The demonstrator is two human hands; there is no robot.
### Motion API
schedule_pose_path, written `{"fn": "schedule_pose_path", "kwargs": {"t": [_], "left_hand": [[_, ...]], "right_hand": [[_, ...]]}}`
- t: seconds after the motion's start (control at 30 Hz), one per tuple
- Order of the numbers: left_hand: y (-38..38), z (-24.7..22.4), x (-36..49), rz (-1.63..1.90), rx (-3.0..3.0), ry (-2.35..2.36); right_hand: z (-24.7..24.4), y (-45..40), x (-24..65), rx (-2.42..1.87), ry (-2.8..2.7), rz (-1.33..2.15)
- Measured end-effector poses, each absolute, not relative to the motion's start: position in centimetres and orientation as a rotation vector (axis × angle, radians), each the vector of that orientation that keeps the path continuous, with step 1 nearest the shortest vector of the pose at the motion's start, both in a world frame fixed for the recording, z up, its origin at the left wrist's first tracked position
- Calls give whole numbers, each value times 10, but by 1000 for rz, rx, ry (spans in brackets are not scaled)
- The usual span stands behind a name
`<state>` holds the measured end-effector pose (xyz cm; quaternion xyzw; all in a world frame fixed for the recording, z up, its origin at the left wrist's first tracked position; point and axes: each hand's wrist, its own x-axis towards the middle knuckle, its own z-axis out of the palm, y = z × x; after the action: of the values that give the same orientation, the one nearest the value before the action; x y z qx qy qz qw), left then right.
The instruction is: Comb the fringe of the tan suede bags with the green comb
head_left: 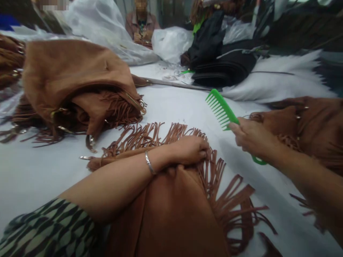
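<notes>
A brown leather piece [182,210] with long fringe [214,175] along its edge lies in front of me. My left hand [191,149], with a silver bangle at the wrist, rests on its upper edge, the fingers curled round the fringed border. To the right, my right hand [248,137] grips a green comb [222,109] and holds it above the white surface, apart from the fringe. The comb's teeth point down and left. Its looped handle end shows below the hand.
A brown fringed bag [77,67] sits at the left, and more brown leather goods [316,125] lie at the right. Folded black material [225,67], a white sack [281,76] and plastic bags [171,43] stand behind on the white table [171,101]. A person [142,25] is at the far side.
</notes>
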<state>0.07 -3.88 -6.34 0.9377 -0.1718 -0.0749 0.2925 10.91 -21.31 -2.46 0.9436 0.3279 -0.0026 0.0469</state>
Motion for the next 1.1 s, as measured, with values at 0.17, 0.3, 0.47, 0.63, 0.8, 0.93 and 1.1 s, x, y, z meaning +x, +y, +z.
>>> {"fn": "schedule_pose_path", "kwargs": {"t": [0.17,0.3,0.47,0.63,0.8,0.93,1.1], "left_hand": [[-38,-73,5,95,2434,-173],[-37,-71,3,786,2195,253],[-42,-69,-7,875,2032,-97],[-42,-70,1,740,1780,110],[-43,-64,7,89,1821,101],[-49,-56,0,-328,1946,-167],[-48,-52,-5,-228,2020,-140]], "right_hand": [[-35,-295,-4,2785,1009,-220],[-45,-315,-60,2681,1214,-197],[-46,-281,-62,2489,1115,-146],[-53,-258,-20,2444,889,-160],[-57,-256,15,2473,814,-89],[-48,-263,22,2482,756,2],[-29,-284,12,2483,688,85]]}}
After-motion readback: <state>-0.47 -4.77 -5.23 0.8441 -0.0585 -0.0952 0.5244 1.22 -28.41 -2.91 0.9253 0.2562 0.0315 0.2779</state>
